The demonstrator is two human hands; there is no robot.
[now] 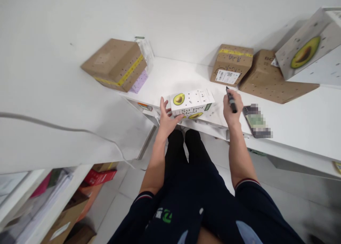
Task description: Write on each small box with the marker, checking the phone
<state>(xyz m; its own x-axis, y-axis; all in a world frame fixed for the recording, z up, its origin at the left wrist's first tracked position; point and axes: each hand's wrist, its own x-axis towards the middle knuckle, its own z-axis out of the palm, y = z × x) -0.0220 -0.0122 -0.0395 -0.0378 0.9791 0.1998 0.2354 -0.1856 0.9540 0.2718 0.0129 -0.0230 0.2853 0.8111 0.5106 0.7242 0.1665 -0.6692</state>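
Observation:
A white carton (pixel 190 103) with avocado pictures and the words "Su-per Meal" lies at the front edge of the white desk. My left hand (pixel 169 118) grips its left end, fingers behind and thumb along the near side. To the right of the carton, my right hand (pixel 232 107) is closed around a black marker pen (pixel 231 100). The marker's slim dark tip points up and away from me, apart from the carton. A phone (pixel 256 121), partly blurred out, lies on the desk just right of my right hand.
Taped brown boxes stand at the back: one box (pixel 117 64) on the left, a smaller labelled box (pixel 231 64) and a longer box (pixel 274 79) on the right. A large avocado-printed carton (pixel 311 48) rests at far right. A grey cable (pixel 80 128) hangs on the left.

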